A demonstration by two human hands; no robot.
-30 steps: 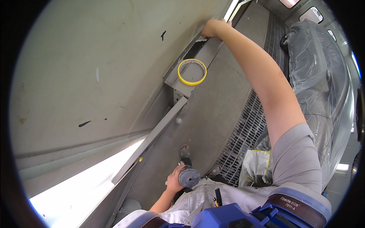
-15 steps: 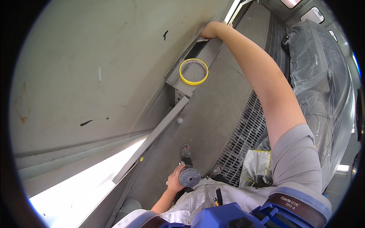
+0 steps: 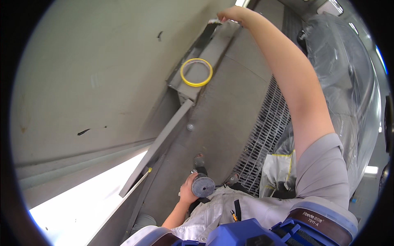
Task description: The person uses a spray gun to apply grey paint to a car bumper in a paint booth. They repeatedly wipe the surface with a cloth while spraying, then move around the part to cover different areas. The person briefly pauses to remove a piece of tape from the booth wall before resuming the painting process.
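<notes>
My left hand [image 3: 189, 189] is wrapped round what looks like a spray gun [image 3: 203, 186], seen from above with its round dark-grey cup lid and a small metal part ahead of it. My right arm stretches far forward. At its end my right hand [image 3: 232, 15] is bent down with curled fingers at the far end of a grey metal ledge [image 3: 218, 41]. Something small and whitish shows beside the fingertips, too small to make out. A yellow-edged roll of tape [image 3: 196, 84] lies on the near part of that ledge, apart from both hands.
A large grey-green panel [image 3: 94, 65] with dark marks fills the left. A grey bar [image 3: 158, 145] slants below the ledge. Floor grating [image 3: 262, 135] runs to the right, beside a car under clear plastic film [image 3: 344, 69]. A white bag [image 3: 276, 169] lies near my right side.
My right hand has moved farther along the ledge, away from me. The view has shifted slightly, so the ledge and tape roll appear more to the left. My left hand keeps its hold.
</notes>
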